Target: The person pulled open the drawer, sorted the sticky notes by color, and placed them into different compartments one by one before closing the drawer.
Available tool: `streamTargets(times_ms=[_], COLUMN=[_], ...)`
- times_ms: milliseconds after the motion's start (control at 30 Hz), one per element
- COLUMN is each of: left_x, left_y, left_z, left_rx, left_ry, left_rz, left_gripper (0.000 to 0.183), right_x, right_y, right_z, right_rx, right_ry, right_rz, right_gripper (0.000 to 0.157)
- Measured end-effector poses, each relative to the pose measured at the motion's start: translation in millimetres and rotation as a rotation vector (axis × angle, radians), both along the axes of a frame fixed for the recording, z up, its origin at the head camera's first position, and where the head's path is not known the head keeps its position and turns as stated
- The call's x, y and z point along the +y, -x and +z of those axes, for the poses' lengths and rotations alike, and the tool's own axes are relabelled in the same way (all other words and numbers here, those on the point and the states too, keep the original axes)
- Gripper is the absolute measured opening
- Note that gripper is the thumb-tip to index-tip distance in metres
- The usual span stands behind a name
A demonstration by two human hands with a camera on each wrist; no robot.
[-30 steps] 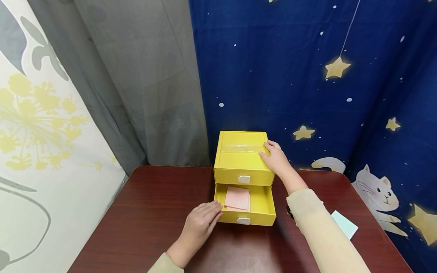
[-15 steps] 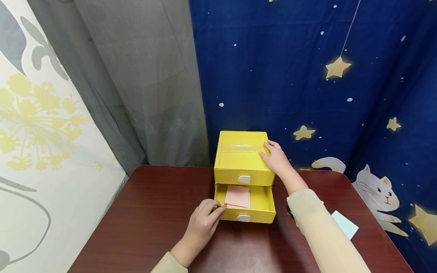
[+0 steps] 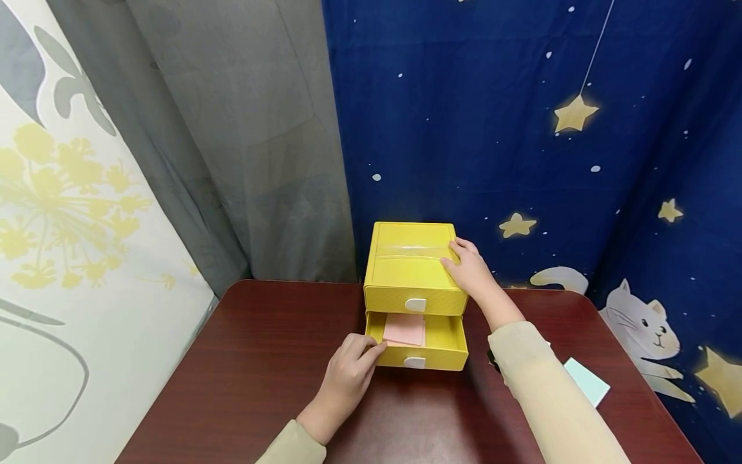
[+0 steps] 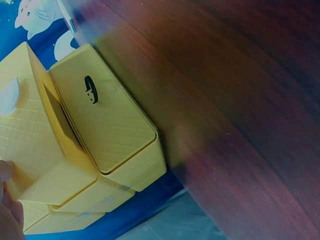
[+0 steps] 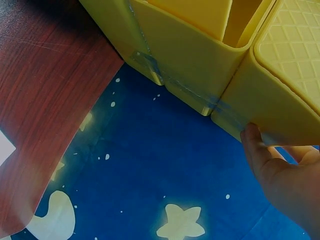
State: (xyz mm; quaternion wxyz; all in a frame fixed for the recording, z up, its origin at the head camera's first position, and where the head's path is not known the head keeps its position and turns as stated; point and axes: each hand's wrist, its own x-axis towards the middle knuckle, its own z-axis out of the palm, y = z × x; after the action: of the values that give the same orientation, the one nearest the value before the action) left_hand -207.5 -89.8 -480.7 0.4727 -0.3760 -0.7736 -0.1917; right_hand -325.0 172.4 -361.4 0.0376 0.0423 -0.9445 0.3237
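As the left hand (image 3: 346,372) (the nearer one) pinched the open drawer (image 3: 437,358) by its corner, that drawer stretched toward two o'clock; the right hand (image 3: 469,269) rested, loosely spread, on the cabinet (image 3: 408,269).

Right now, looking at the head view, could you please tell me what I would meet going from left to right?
Yellow flower print, left hand, pink papers in the open drawer, right hand, pale mint sheet, large printed star.

The lower drawer (image 3: 443,359) (pink paper (image 3: 404,328) included) has slid further in.
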Motion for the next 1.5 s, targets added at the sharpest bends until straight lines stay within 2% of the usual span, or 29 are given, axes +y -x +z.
streamTargets(times_ms=[267,500,633,867,1100,1500], left_x=[3,6,9,13,15,17], left_y=[2.2,3.1,5.2,11.3,18.8,31.1], left_z=[-1.2,1.3,2.9,3.0,1.5,0.1], left_rx=[0.031,0.004,0.013,0.006,0.019,-0.002], left_ry=[0.025,0.004,-0.01,-0.019,-0.035,-0.029], left_rz=[0.005,0.013,0.026,0.061,0.077,0.108], left_gripper=[0.016,0.012,0.011,0.01,0.009,0.009], right_x=[1,0,0,1,0,0], right_y=[0.3,0.1,0.6,1.3,0.6,-0.3], right_z=[-0.2,0.3,0.2,0.4,0.3,0.7], right_rx=[0.007,0.006,0.0,-0.002,-0.002,-0.007], right_ry=[0.001,0.004,0.003,0.001,0.004,0.0], right_rz=[0.002,0.0,0.001,-0.001,0.002,0.0], right_gripper=[0.06,0.059,0.06,0.06,0.06,0.06])
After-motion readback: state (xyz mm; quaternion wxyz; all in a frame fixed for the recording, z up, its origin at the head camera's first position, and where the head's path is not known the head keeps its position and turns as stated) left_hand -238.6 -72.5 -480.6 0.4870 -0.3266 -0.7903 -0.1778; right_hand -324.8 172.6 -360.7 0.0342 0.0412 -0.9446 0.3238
